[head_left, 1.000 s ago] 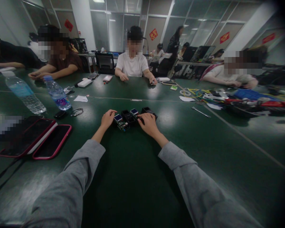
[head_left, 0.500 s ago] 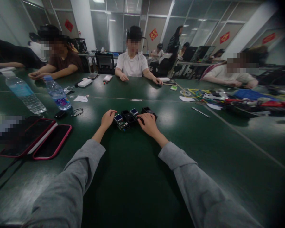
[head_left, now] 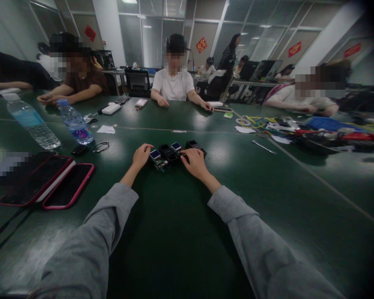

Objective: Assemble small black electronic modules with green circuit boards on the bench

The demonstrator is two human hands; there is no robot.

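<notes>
Two bare hands: center of the frame, apart, fingers loosely bent.
Left hand (head_left: 140,156): beside the left circuit board (head_left: 161,162), fingertips near its small screen; contact or a pinch cannot be told.
Right hand (head_left: 193,160): over part of the right circuit board (head_left: 176,146) and in front of the right black case (head_left: 193,144), hiding much of both; whether it grips anything cannot be told.
Left black case (head_left: 166,150): between the boards, its details lost in the dark.
Boards and cases: in a close row on the green table (head_left: 174,232), center of the frame.
Bottles (head_left: 76,124): two, upper left, clear plastic.
Phones (head_left: 69,187): left of the frame, dark-faced, red-edged; a pixelated patch lies beside them.
Cable heap (head_left: 268,124): right, smeared; single items hard to separate.
Person across (head_left: 174,85): top center, face pixelated, small dark object at one hand unclear.
Right edge: blacked out.
</notes>
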